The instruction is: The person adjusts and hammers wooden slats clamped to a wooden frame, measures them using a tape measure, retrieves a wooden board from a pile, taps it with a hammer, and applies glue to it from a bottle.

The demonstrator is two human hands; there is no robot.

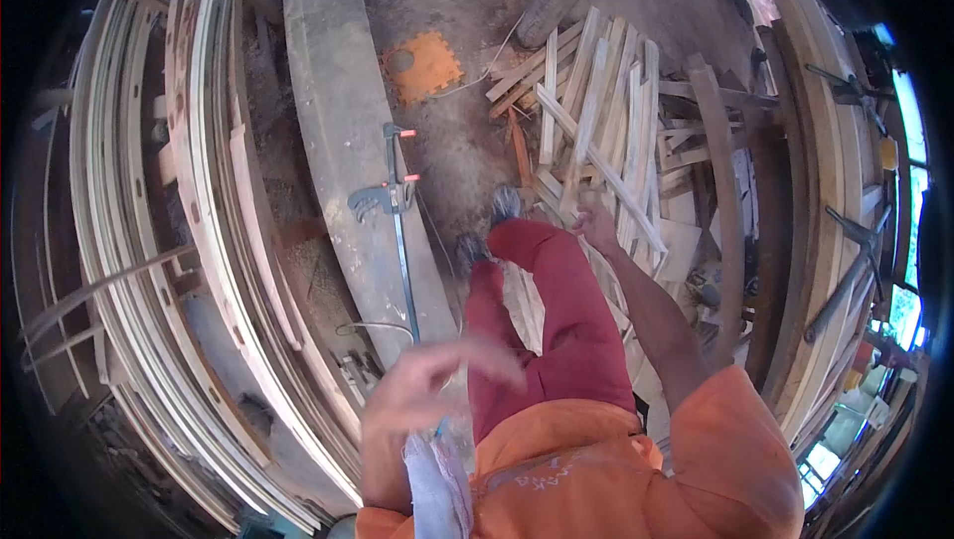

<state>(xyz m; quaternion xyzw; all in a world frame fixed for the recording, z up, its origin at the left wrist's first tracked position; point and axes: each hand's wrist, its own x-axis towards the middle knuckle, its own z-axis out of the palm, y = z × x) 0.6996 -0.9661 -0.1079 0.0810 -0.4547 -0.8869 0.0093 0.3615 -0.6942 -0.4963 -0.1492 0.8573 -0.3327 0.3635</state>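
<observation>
wood strips (589,107) fwd of r hand (597,229)

From a single wide camera on the wearer's head, we look forward and steeply down: the orange shirt (566,479) lies closest, the red trousers (571,310) beyond it, and the floor (447,2) farther off toward the upper edge.

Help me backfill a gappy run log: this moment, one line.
left hand: blurred, grip unclear | right hand: seen against wooden strips, grip unclear | clamp: on grey board
</observation>
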